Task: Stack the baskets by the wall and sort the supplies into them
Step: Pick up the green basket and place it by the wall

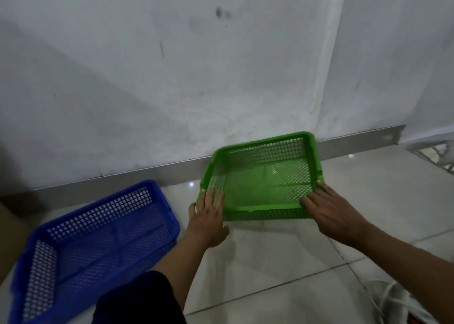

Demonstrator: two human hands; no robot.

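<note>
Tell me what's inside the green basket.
Inside the green basket only its mesh bottom shows, no supplies. Fingers of the left hand and right hand cover its near corners.
</note>
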